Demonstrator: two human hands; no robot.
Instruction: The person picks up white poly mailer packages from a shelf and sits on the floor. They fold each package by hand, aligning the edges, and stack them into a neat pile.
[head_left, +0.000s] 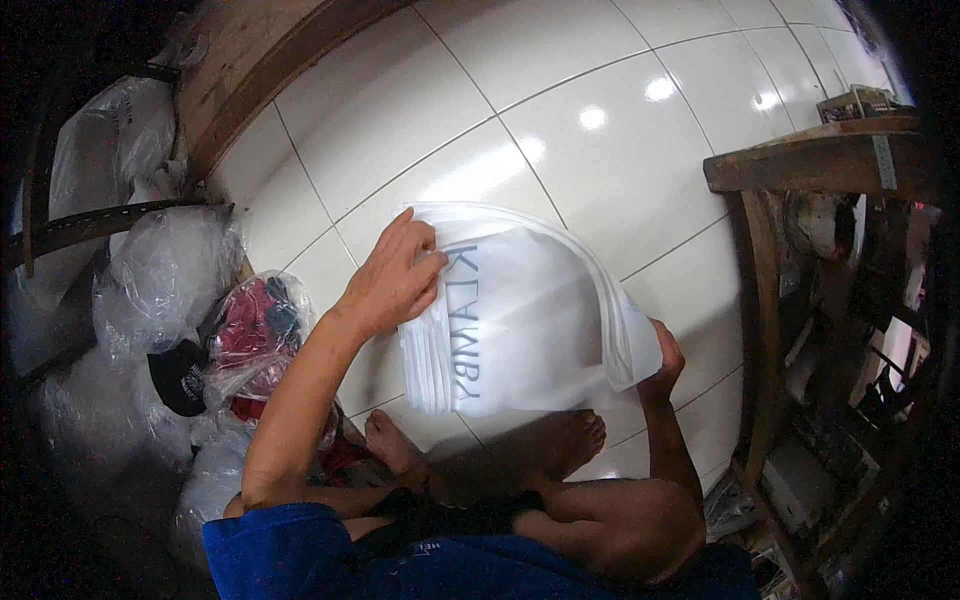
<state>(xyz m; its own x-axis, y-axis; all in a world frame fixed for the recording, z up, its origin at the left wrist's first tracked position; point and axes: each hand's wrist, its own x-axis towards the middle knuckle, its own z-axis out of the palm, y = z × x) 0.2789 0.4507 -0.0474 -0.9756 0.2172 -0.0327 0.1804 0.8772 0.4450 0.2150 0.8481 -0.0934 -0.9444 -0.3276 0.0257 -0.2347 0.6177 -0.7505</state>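
A thick stack of white, soft-looking printed sheets [540, 320] is held over the floor in front of me; whether they are bags or flat sheets I cannot tell. Dark lettering runs across the top sheet near its left side. My left hand [400, 265] is closed on the upper left edge, its fingers curled over the layers. At the other end my right hand [662, 362] grips the stack from outside, with most of its fingers hidden. Between the hands the stack bows, and its right part curls upward. Many layered edges show along the left side.
White glossy tiles [400, 100] cover the floor. Clear plastic bags [165, 270] pile up at left, near a bag of red cloth [255, 330] and a black cap [180, 378]. A wooden table [820, 160] stands at right; my bare feet [575, 445] are below the stack.
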